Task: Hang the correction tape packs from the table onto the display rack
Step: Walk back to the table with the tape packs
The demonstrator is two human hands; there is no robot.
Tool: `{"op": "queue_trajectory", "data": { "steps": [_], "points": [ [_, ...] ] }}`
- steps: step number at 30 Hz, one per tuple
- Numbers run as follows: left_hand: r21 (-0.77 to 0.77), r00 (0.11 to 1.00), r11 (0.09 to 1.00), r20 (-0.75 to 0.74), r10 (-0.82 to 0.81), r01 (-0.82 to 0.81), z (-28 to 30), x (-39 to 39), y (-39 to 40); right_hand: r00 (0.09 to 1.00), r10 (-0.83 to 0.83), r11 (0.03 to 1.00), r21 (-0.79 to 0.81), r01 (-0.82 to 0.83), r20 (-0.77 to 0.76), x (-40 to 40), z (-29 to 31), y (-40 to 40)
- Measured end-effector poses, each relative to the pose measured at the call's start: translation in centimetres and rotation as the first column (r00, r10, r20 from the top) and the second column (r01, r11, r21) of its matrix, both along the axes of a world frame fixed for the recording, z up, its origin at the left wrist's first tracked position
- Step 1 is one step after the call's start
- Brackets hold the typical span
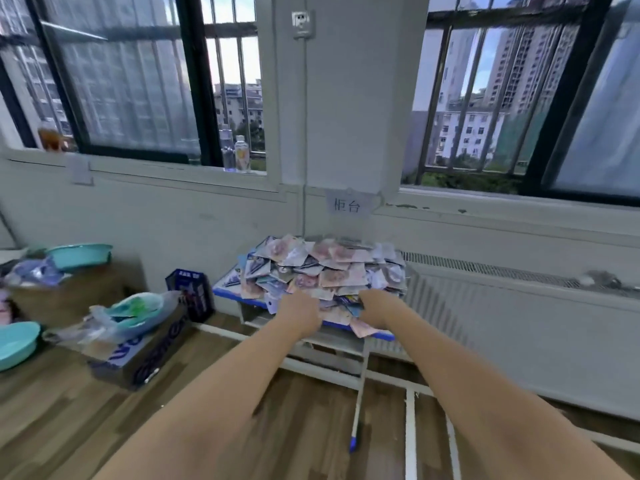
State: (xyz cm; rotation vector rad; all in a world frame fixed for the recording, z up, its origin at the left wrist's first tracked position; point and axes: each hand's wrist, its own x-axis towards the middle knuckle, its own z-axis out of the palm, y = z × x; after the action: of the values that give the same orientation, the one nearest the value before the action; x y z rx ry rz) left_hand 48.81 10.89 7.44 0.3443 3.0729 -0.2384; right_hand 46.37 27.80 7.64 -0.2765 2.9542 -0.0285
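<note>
The table (227, 289), a small one with a blue edge, stands against the wall under a paper sign (347, 204). A loose heap of packs (322, 268) covers its top, some hanging over the near edge. Both arms reach to the near side of the heap. The left hand (300, 311) lies on the packs at the near edge, knuckles up; its fingers are buried among them, so I cannot tell whether they grip anything. The right hand (375, 306) is likewise pushed into the packs just right of it, fingers hidden. Left of the table sit a dark blue box (190, 294) and teal basins (80, 255); a radiator (502, 306) runs to its right.
</note>
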Motion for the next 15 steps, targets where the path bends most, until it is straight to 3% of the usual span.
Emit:
{"op": "queue_trajectory", "data": {
  "steps": [9, 15],
  "points": [
    [0.098, 1.0, 0.995, 0.01, 0.004, -0.005, -0.7, -15.8, -0.3, 0.998, -0.004, 0.998, -0.065, 0.007, 0.057, -15.7, -1.7, 0.7],
    [0.116, 0.998, 0.993, 0.063, -0.021, 0.014, -2.0, -25.2, -0.2, 0.988, -0.123, 0.982, -0.129, 0.135, 0.098, -23.3, -4.3, 1.6]
  ]
}}
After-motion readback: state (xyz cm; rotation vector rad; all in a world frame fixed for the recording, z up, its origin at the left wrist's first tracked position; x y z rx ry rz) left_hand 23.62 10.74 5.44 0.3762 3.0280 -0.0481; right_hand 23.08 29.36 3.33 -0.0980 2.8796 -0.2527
